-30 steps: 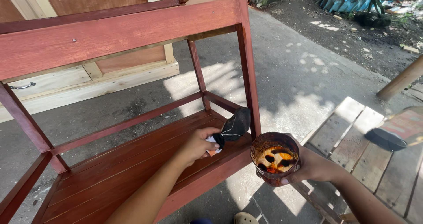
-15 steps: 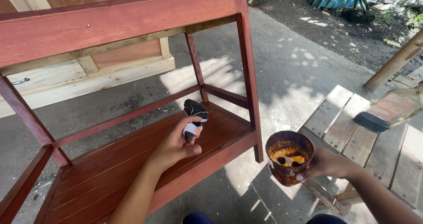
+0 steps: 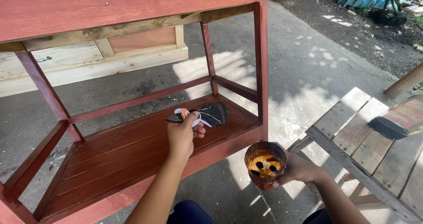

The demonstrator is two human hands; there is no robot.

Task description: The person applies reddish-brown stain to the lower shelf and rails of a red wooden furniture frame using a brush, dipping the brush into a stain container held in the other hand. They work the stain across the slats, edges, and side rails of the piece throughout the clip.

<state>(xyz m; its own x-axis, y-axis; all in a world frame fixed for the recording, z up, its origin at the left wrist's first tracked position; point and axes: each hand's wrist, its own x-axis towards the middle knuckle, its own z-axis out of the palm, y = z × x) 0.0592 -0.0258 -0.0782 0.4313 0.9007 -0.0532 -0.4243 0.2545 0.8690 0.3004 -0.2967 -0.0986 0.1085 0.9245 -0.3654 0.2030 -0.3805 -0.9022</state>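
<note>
Outdoors, left hand (image 3: 181, 133) clamped on brush (image 3: 207, 114) over red-stained shelf (image 3: 119, 153) — right hand (image 3: 299, 167) gripping stain cup (image 3: 265, 164), concrete ground (image 3: 308, 69).

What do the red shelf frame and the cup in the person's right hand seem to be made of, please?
The shelf frame looks like wood coated in reddish-brown stain: plank seams and grain show through the slightly glossy finish. The cup in the right hand is probably clear plastic, though a film of brown-orange stain hides its walls, so that is uncertain.
</note>
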